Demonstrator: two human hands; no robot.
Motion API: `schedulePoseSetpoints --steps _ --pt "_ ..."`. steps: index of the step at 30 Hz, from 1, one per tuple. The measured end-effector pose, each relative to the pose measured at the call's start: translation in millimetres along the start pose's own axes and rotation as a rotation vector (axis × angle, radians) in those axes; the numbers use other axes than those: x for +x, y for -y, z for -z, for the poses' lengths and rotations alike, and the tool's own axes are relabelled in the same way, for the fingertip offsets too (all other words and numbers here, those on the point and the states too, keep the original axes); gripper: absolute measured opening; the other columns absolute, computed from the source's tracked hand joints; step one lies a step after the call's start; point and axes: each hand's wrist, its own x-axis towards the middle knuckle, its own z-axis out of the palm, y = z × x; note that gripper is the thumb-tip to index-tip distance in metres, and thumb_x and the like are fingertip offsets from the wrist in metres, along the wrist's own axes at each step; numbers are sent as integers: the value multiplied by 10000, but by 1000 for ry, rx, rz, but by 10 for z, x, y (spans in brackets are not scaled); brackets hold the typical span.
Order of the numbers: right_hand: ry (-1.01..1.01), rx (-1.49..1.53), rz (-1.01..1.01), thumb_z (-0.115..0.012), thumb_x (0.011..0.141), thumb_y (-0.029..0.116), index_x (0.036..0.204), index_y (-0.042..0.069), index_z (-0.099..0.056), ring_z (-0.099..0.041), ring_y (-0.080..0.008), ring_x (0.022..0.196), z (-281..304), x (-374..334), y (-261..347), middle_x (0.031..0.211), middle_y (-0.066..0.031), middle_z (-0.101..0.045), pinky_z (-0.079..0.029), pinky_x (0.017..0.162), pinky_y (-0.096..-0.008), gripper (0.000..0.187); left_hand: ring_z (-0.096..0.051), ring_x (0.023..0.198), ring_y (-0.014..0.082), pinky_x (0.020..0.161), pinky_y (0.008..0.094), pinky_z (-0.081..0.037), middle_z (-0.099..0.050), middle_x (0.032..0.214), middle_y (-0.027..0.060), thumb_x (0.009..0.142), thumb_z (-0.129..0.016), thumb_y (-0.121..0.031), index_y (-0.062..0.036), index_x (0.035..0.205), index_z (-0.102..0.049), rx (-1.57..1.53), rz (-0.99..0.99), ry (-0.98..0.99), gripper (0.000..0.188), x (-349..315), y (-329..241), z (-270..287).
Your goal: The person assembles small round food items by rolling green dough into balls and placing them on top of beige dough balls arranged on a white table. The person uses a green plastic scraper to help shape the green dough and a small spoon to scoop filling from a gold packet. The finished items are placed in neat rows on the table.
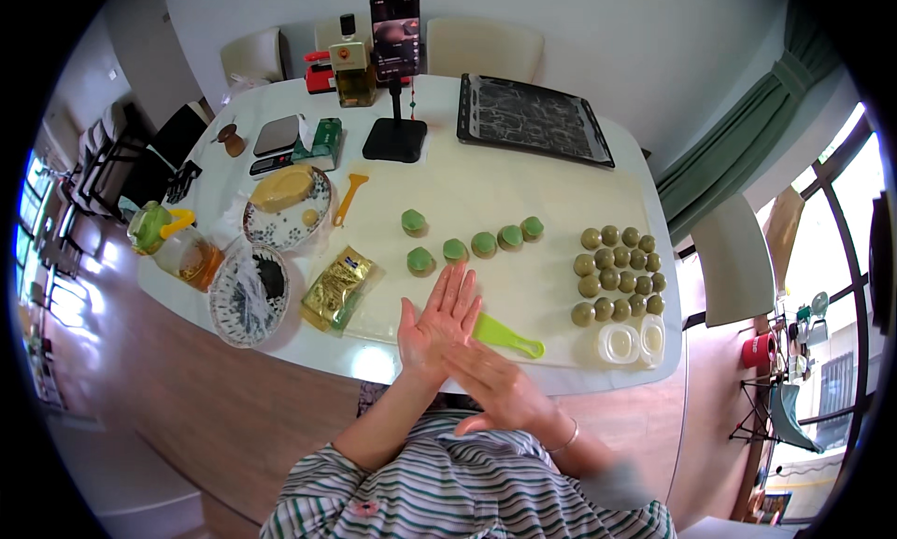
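Observation:
My left hand [435, 332] is held palm up over the table's front edge, fingers stretched out and thumb apart. Across the heel of its palm lie the straight fingers of my right hand [500, 387], which is palm down with its thumb out. I see nothing held; any small thing between the hands is hidden. Just beyond my left fingertips sit several pale green dough pieces [483, 245]. A lime-green plastic tool [509, 336] lies beside my left hand, partly covered. Several olive-brown balls [609, 279] stand in rows farther right.
Left are a gold packet [342, 289], a patterned bowl [221, 305], a plate [322, 212] with yellow dough, a glass jug [192, 257] and an orange spatula [351, 199]. Behind stand a phone stand [394, 139], a bottle [353, 75] and a black baking tray [534, 119]. Clear containers [618, 344] sit front right.

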Motion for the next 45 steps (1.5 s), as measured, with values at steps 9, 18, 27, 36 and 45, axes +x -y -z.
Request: schedulePoseSetpoints --steps 9,18,27,36,45 --pt "-5 -15 -47 -702 830 494 1303 -72 -573 -510 -397 1312 3 67 -58 1409 -223 -536 -382 1128 -479 749 -95 1547 308 1252 504 -103 -125 1669 139 1016 -157 -631 -39 1591 -113 60 -23 21 827 -7 -64 4" --pt "-49 17 -130 -789 785 282 1336 -1 -579 -493 -362 1343 -43 184 -26 1436 -181 -529 -384 1137 -483 654 -93 1547 302 1254 503 -71 -125 1671 128 992 -167 -678 -44 1589 -134 40 -18 -21 872 -11 -96 -6" --pt "-167 202 -275 -801 771 180 1284 21 -630 -578 -328 1230 -32 183 -208 1333 -140 -612 -431 1079 -451 564 -137 1542 283 1253 491 -103 -191 1654 141 1022 -210 -618 -19 1577 -173 29 25 -54 818 -25 -72 -25" --pt "-363 -85 -289 -825 683 74 1000 106 -765 -629 -221 836 -229 320 -207 933 -53 -660 -456 806 -356 325 -160 1535 303 1243 482 -156 -222 1637 172 1019 -227 -639 -20 1565 -213 174 77 -42 825 -74 -25 -23" --pt "-505 51 -339 -805 691 -16 998 61 -746 -666 -221 820 -70 298 -276 924 -92 -709 -528 751 -340 322 -380 1427 298 1173 448 -320 -409 1525 205 1026 -235 -634 12 1500 -351 881 56 -166 809 -146 -230 -35"
